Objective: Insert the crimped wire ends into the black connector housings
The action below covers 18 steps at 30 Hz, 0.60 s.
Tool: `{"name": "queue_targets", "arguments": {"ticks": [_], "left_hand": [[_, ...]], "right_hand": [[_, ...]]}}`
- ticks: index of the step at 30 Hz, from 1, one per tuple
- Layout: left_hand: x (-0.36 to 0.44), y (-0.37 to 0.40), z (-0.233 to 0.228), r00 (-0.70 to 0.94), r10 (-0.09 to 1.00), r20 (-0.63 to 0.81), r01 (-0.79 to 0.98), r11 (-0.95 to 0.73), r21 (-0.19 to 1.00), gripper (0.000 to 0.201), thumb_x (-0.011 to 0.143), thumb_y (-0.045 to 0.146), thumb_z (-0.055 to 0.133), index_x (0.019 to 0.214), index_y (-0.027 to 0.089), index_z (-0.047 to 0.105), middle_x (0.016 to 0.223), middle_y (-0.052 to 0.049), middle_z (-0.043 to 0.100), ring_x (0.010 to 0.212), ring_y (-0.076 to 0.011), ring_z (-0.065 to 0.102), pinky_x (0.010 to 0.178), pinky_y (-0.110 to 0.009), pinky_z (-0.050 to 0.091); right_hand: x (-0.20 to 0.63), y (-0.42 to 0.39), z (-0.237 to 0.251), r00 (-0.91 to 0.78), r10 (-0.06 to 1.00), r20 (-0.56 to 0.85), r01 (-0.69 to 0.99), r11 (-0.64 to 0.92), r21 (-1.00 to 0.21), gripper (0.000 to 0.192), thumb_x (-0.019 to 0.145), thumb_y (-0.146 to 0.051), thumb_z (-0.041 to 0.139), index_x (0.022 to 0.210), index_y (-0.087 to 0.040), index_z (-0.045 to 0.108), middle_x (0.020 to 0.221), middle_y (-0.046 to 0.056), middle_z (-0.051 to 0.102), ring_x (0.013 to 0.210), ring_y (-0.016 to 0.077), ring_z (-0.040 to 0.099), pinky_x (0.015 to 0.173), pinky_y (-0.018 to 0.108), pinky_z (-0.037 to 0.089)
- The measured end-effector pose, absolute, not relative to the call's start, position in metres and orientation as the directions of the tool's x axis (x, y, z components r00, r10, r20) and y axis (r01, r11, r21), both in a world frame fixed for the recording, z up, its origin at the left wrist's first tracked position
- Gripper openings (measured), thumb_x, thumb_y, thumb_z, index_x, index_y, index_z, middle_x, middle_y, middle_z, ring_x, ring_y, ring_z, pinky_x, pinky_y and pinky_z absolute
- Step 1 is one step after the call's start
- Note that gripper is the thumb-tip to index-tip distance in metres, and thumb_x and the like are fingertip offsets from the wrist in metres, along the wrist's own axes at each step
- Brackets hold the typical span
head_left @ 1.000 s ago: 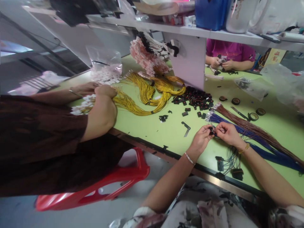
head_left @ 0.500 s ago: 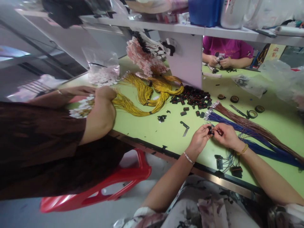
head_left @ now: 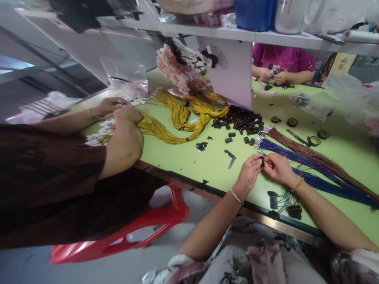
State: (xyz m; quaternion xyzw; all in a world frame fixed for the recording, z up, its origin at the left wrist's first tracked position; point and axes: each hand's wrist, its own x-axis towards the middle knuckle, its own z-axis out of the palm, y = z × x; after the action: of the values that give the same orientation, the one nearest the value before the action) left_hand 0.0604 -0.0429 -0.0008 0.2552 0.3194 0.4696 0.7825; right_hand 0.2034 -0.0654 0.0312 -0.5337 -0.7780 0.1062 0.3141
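My left hand (head_left: 249, 173) pinches a small black connector housing (head_left: 262, 161) above the green table. Close against it, the fingers of my right hand (head_left: 277, 166) are closed on thin wires at the connector; their tips hide the wire ends. Below my right wrist, thin blue-grey wires (head_left: 284, 197) trail down to black connectors (head_left: 295, 212) near the table's front edge. Just beyond my hands lie a bundle of blue wires (head_left: 314, 165) and a bundle of brown wires (head_left: 308, 152), both with silvery terminals (head_left: 263, 136) at their left ends.
A heap of black connector housings (head_left: 244, 120) lies behind my hands, with a knife (head_left: 230, 158) nearer. Rolls of black tape (head_left: 314, 141) sit at right. A co-worker's arm (head_left: 122, 146) is at left beside yellow wires (head_left: 177, 136); another person (head_left: 281, 65) works opposite. A shelf (head_left: 189, 28) crosses above.
My right hand has shifted slightly up and left, closer to my left hand at the connector. The co-worker's far hand at left has lifted and moved right.
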Motion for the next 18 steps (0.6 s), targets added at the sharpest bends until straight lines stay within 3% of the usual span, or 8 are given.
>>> {"name": "queue_targets", "arguments": {"ticks": [12, 15, 18], "left_hand": [[0.063, -0.044, 0.004, 0.3, 0.914, -0.274, -0.563, 0.402, 0.722, 0.032, 0.06, 0.022, 0.08, 0.084, 0.013, 0.062, 0.082, -0.003, 0.065, 0.075, -0.0117, 0.06, 0.074, -0.027, 0.048], [0.063, -0.043, 0.004, 0.28, 0.92, -0.274, -0.556, 0.388, 0.735, 0.032, 0.061, 0.024, 0.08, 0.085, 0.013, 0.062, 0.082, -0.003, 0.065, 0.074, -0.0112, 0.06, 0.073, -0.027, 0.048], [0.061, -0.04, 0.003, 0.244, 0.931, -0.271, -0.56, 0.363, 0.745, 0.031, 0.063, 0.026, 0.078, 0.088, 0.013, 0.063, 0.085, -0.004, 0.066, 0.076, -0.0119, 0.061, 0.073, -0.027, 0.049]], "right_hand": [[0.201, -0.061, 0.034, -0.17, 0.94, 0.297, 0.699, 0.327, -0.636, 0.011, 0.078, -0.017, 0.051, 0.067, -0.019, 0.05, 0.057, -0.002, 0.051, 0.049, 0.0102, 0.04, 0.05, 0.024, 0.03], [0.213, -0.057, 0.05, -0.157, 0.921, 0.357, 0.669, 0.365, -0.648, 0.008, 0.081, -0.02, 0.052, 0.076, -0.018, 0.057, 0.068, 0.001, 0.058, 0.058, 0.0121, 0.048, 0.057, 0.024, 0.037], [0.238, -0.059, 0.075, -0.022, 0.907, 0.42, 0.656, 0.33, -0.679, 0.012, 0.086, -0.027, 0.052, 0.087, -0.018, 0.061, 0.081, 0.003, 0.063, 0.068, 0.0136, 0.052, 0.063, 0.025, 0.041]]}}
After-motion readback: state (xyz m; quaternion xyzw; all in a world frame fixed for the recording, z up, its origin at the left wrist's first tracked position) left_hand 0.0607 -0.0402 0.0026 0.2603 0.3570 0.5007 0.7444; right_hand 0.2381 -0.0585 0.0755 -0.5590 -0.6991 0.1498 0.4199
